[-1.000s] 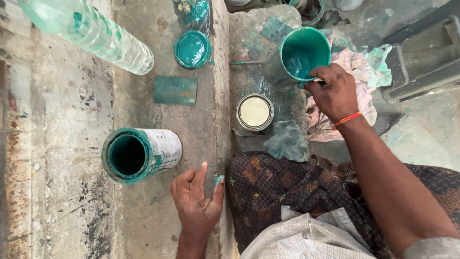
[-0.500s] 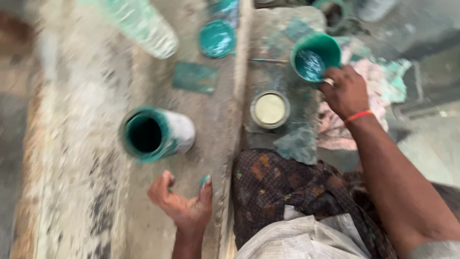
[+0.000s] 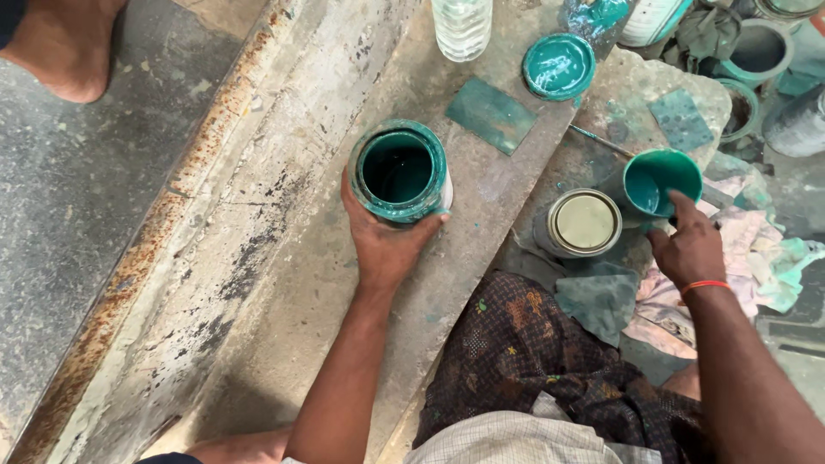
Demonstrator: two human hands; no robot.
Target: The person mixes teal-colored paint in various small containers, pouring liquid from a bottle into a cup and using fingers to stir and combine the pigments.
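Left hand (image 3: 388, 245) wrapped round the near side of an open, round metal paint can smeared with teal paint (image 3: 400, 172), thumb on one flank and fingers curled about the other, closed on the wall rather than under the base; seemingly gripped low so the wet rim stays untouched. Can upright on the rough grey concrete ledge (image 3: 284, 283), mouth up, dark green paint well down inside. Forearm stretched straight forward from the lap, wrist level, palm pressed to the tin. Right hand (image 3: 687, 249), an orange thread at the wrist, set beside a small teal plastic cup (image 3: 660, 180), index finger raised and touching its rim, other fingers loosely bent; whether anything is pinched beneath them, impossible to tell. Cup parked on a paint-stained stone slab (image 3: 636, 94), close to the knee. Just left of it, a closed tin with a cream lid (image 3: 584, 222); farther up the ledge, a loose teal lid (image 3: 559, 65) lying paint side up, a clear plastic bottle (image 3: 462, 26), and a flat green-stained rectangular piece (image 3: 491, 113).
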